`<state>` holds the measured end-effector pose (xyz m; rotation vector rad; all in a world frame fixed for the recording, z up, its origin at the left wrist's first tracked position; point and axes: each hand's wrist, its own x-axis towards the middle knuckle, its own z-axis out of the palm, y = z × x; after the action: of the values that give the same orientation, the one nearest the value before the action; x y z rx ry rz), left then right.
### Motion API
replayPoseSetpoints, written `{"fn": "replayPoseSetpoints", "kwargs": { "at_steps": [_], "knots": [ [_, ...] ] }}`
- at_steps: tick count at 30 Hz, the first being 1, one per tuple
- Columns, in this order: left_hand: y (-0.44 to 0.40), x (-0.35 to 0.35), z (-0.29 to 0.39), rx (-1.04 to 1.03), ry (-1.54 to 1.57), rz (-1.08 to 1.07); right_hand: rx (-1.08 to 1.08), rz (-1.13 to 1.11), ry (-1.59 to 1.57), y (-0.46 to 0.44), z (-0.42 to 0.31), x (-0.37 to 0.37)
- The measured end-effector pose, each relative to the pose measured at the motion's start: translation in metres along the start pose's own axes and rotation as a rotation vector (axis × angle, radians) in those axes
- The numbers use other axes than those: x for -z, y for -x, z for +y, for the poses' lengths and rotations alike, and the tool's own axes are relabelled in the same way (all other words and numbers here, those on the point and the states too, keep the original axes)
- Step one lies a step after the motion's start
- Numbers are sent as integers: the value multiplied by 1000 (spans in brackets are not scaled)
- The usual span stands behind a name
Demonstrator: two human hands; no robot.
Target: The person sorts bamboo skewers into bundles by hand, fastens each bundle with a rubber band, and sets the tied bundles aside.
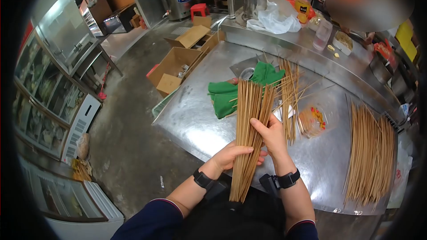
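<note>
Brown wooden sticks stand gathered in a thick bundle at the near side of a steel table, held by both hands. Its lower ends reach past the table's near edge, in front of the person's dark clothing; its upper ends point to the far side. The left hand wraps the bundle low down, thumb pressed across the front and fingers curled behind. The right hand closes on it a little higher, from the right, its thumb pinching the front; how its other fingers sit is hidden. On the right half of the bundle the sticks slant, while those on the left run straighter.

Just past the upper ends lies a green cloth. To its right, loose sticks cross one another untidily, and a clear plastic tub sits near them. A wide pile of sticks lies along the right edge, its near ends a little inside the near edge.

Bare steel runs between the bundle and that pile, giving the right arm room on the near side. More of it stretches left of the bundle to the slanting left edge. Beyond that edge, open floor reaches to a glass-fronted cabinet; a cardboard box stands near the table's far left side.
</note>
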<state>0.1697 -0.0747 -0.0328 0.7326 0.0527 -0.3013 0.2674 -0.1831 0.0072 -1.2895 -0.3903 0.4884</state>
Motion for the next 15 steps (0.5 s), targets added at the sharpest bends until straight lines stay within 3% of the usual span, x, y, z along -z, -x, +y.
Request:
{"fn": "replayPoseSetpoints", "kwargs": {
  "at_steps": [7,11,13,15],
  "knots": [
    [-1,4,-1,-4,91,-7,-127,-6,-246,-3,13,16],
    [-1,4,-2,5,86,5,-123,21,-223,0,12,18],
    [-1,5,-1,4,85,9,31,98,-73,-1,14,19],
    [-2,2,-1,-22,45,3,-4,89,-77,1,12,23]
  ]
}}
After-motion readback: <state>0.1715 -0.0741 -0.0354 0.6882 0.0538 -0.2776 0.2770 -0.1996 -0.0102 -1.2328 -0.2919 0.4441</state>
